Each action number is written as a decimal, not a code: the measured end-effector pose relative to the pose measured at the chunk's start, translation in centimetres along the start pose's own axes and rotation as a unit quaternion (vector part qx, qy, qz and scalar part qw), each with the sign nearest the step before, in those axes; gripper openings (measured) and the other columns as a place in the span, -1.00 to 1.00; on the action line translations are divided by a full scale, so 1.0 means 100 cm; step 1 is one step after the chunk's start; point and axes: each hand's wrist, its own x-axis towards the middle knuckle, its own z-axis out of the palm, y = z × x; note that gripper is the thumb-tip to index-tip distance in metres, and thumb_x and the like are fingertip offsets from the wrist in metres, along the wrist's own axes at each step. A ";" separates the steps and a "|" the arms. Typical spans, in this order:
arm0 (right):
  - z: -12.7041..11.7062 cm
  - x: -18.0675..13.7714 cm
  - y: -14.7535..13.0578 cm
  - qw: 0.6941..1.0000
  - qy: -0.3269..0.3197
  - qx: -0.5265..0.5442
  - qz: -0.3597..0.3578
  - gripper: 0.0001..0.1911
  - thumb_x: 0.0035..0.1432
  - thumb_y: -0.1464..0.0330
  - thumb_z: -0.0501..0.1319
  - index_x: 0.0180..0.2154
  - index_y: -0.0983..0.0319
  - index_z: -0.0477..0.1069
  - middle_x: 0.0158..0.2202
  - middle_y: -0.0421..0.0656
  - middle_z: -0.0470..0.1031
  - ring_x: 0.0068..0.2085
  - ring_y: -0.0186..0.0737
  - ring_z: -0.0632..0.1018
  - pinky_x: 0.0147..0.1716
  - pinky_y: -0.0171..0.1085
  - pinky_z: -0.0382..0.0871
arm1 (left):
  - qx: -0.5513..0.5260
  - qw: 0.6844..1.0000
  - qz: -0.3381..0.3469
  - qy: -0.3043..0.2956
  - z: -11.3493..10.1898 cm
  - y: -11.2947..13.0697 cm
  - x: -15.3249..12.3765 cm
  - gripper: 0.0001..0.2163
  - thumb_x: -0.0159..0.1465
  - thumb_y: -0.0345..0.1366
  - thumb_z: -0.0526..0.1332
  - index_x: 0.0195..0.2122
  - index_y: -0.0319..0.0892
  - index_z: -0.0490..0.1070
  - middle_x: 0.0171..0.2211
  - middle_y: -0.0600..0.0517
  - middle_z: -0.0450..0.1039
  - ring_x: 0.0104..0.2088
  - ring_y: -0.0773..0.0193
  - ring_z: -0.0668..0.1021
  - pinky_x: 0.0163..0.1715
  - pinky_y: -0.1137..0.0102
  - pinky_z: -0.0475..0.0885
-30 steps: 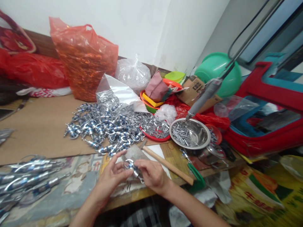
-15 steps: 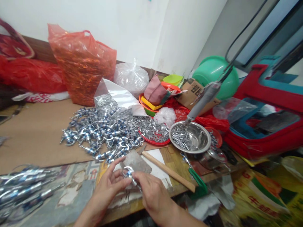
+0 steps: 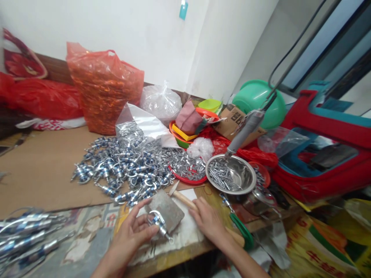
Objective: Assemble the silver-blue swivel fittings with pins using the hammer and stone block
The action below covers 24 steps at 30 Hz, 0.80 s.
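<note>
The left hand (image 3: pixel 136 229) pinches a blue-banded metal piece (image 3: pixel 160 224) between thumb and fingers, over the near left part of the grey block (image 3: pixel 169 212) on the tabletop (image 3: pixel 213 199); whether the piece touches the block I cannot tell. The right hand (image 3: pixel 210 220) lies upon the wooden handle of the hammer (image 3: pixel 184 200), right of the block, its closing not clearly shown, so the step seems to be taking this tool. The next move, I judge, calls for a secure grip there, with the piece held steady.
</note>
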 end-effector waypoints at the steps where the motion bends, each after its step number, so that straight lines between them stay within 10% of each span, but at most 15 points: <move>1: -0.006 -0.003 -0.002 1.000 0.019 0.021 -0.004 -0.82 0.14 0.35 0.03 -0.23 0.24 0.33 -0.31 -0.12 0.40 -0.31 -0.22 0.46 -0.32 -0.31 0.31 | -0.003 1.000 0.002 0.001 0.000 -0.001 0.000 -0.34 -0.12 -0.25 0.34 0.03 -0.05 0.13 -0.44 0.06 0.46 -0.39 0.20 0.53 -0.40 0.39 0.37; 10: -0.049 -0.043 -0.031 0.970 0.136 0.051 -0.197 -0.55 0.17 0.49 -0.01 0.09 0.10 0.15 -0.33 -0.16 0.45 -0.35 -0.30 0.47 -0.39 -0.39 0.31 | -0.013 1.000 -0.001 0.014 0.007 0.008 -0.007 -0.33 -0.13 -0.29 0.34 0.04 -0.07 0.13 -0.46 0.07 0.46 -0.39 0.18 0.53 -0.35 0.33 0.39; 15: -0.034 -0.054 -0.034 0.981 0.086 -0.045 -0.166 -0.52 0.15 0.52 -0.06 0.10 0.10 0.15 -0.40 -0.15 0.44 -0.43 -0.30 0.46 -0.46 -0.39 0.31 | -0.010 1.000 0.007 0.022 0.005 0.006 -0.005 -0.30 -0.17 -0.28 0.36 0.03 -0.08 0.13 -0.47 0.05 0.50 -0.45 0.21 0.53 -0.43 0.36 0.39; 24: -0.016 -0.053 -0.015 0.990 0.081 0.091 -0.067 -0.60 0.16 0.35 0.00 0.06 0.11 0.22 -0.18 -0.15 0.46 -0.23 -0.26 0.52 -0.28 -0.40 0.40 | 0.004 0.996 0.050 0.080 0.000 0.015 -0.014 -0.36 -0.16 -0.28 0.35 -0.01 -0.11 0.20 -0.47 0.07 0.47 -0.39 0.18 0.54 -0.38 0.36 0.42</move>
